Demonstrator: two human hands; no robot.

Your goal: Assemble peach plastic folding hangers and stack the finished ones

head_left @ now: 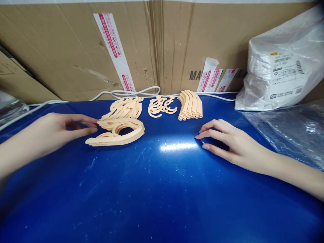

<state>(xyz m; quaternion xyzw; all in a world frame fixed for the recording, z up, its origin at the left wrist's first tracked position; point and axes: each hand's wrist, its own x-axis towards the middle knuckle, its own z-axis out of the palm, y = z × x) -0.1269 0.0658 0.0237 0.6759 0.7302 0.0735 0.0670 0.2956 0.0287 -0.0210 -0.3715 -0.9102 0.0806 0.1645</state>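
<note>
Item one, left hand (59,130), thumb parted from extended fingers, tips at the left end of a layered stack of looped beige pieces (128,137), contact I cannot tell; item two, right hand (230,143), fingers spread and loosely bent, nothing held. Ahead, between the hands: slim beige pieces (125,108), small hooks (157,107), a row of tubular pieces (191,106). Handling note: I judge light, level fingertip contact along the stack's edges best, its layers seeming apt to slide.
</note>
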